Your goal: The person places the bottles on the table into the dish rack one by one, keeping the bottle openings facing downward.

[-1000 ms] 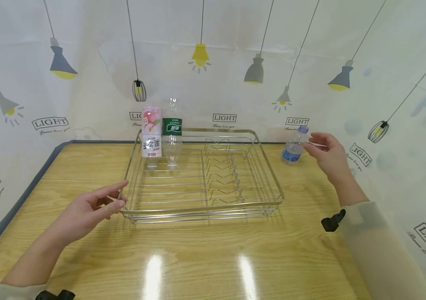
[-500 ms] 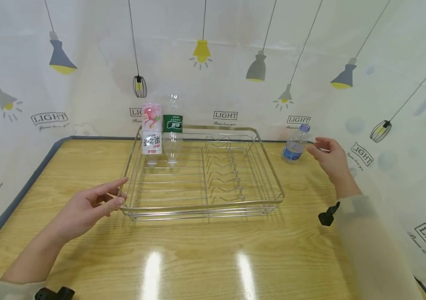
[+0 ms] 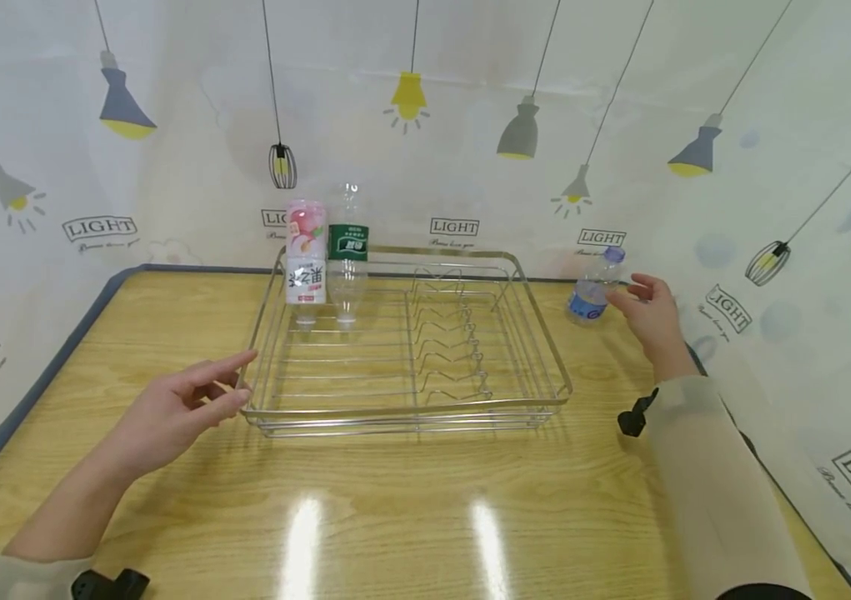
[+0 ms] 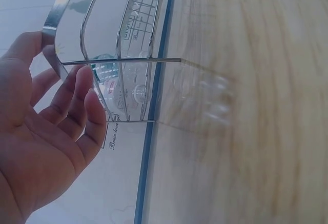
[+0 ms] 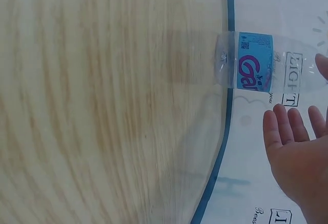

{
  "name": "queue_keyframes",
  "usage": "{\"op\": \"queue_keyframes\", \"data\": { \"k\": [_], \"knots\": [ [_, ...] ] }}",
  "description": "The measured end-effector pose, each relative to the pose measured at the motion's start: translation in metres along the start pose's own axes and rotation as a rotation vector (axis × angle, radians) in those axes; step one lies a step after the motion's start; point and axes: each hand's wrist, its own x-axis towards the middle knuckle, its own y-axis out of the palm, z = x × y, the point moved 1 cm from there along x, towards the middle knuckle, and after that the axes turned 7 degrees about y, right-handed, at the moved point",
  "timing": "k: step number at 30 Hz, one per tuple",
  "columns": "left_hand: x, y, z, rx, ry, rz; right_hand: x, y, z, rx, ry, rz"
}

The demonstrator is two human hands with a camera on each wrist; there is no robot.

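The extended index finger and thumb of my left hand (image 3: 170, 417) touch the left front rim of a wire dish rack (image 3: 395, 410). Up close in the left wrist view, its other fingers bend loosely beside the side wires. Two bottles stand upside down at the rack's back left: one with a pink and white label (image 3: 306, 250), one clear with a green label (image 3: 348, 242). Right of the rack, a small clear water bottle (image 5: 254, 62) with a blue label stands on the table. My right hand (image 3: 650, 321) is beside it, fingers loosely spread, thumb overlapping the bottle's side.
The wooden table (image 3: 365, 500) has a dark blue edging against the wall. A pale wall covering (image 3: 455, 158) printed with hanging lamps rises close behind the rack and the water bottle. Upright wire dividers (image 3: 448, 342) fill the right half of the rack.
My right hand drew slightly down from the water bottle's neck, then came back in against its side, the forearm swinging left. My left hand stays at the rack's rim. The head view tilts down slightly.
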Motion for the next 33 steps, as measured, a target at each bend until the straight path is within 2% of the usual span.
{"op": "queue_keyframes", "data": {
  "k": [7,15,22,29,33],
  "knots": [
    [0.000,0.000,0.000,0.009,0.009,0.002,0.012,0.010,-0.001,0.034,0.028,0.007],
    [0.001,0.002,0.000,-0.015,0.065,-0.020,0.019,0.024,0.001,0.064,0.031,0.005],
    [0.000,0.002,0.000,-0.047,0.087,-0.020,0.021,0.028,-0.002,0.041,0.015,0.034],
    [0.000,0.001,0.000,-0.075,0.080,-0.015,0.020,0.028,-0.005,0.011,0.012,0.028],
    [-0.001,0.001,0.000,-0.092,0.098,-0.018,0.022,0.028,-0.008,0.002,0.016,0.029]
  ]
}}
